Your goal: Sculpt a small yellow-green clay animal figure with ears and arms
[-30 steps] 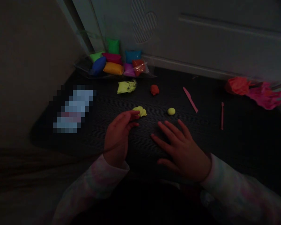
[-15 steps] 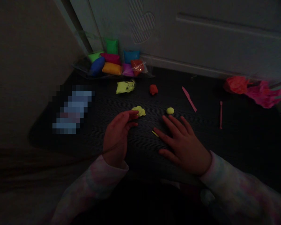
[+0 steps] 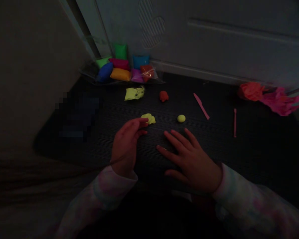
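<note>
the yellow clay lump [image 3: 150, 119] sits at the left hand's [image 3: 126, 146] one o'clock; whether that curled grip pinches it, i can't tell. the right hand's [image 3: 195, 164] fingers are spread apart; one forward slip could squash the yellow ball [image 3: 181, 118] at its twelve. i count one lump, one ball, one red clay piece [image 3: 163, 96], one pink knife [image 3: 201, 107], one pink stick [image 3: 235, 122], eight bagged packets [image 3: 121, 74].
</note>
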`<state>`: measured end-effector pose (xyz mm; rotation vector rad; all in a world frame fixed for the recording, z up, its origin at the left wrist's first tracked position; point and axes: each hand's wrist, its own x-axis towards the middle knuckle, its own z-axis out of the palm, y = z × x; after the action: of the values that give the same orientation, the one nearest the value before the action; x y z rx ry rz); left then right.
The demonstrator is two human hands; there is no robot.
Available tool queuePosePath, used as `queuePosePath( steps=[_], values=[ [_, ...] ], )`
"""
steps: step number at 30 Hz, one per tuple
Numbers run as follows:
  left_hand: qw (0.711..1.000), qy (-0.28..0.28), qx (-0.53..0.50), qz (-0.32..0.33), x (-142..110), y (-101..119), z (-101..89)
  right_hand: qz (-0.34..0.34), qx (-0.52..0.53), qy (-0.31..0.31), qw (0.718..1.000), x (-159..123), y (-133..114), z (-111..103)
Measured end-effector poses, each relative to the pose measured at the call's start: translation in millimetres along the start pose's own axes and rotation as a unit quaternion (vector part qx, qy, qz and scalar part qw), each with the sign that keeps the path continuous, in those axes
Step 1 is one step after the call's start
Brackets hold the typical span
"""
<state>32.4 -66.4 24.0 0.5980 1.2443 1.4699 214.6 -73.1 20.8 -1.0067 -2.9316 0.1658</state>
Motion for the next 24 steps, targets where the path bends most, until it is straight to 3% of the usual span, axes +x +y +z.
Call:
queuePosePath(
  steps=[3,6,9,11,14,17,20,24],
  values=[
    [1.000,-0.003,0.006,0.003,0,-2,0.1,0.055,-0.020,0.016,0.998,0,1,0],
    [0.999,-0.015,0.030,0.017,-2,-5,0.0,0.014,-0.013,0.011,1.000,0,-1,2],
    [0.984,-0.024,0.164,0.066,-3,-2,-7.3,-0.005,-0.008,0.017,1.000,0,-1,5],
    [0.941,-0.006,0.308,0.138,1,6,-20.5,0.032,-0.016,0.036,0.999,0,0,7],
    [0.822,0.062,0.491,0.283,15,29,-52.3,0.042,-0.013,0.060,0.997,-1,-1,10],
    [0.750,0.137,0.577,0.293,34,55,-84.9,-0.011,-0.001,0.066,0.998,-1,-5,11],
    [0.739,0.153,0.601,0.263,50,68,-103.7,0.000,-0.004,0.070,0.998,0,-5,11],
    [0.763,0.115,0.603,0.200,67,64,-110.0,0.053,-0.013,0.086,0.995,1,-3,12]
  ],
)
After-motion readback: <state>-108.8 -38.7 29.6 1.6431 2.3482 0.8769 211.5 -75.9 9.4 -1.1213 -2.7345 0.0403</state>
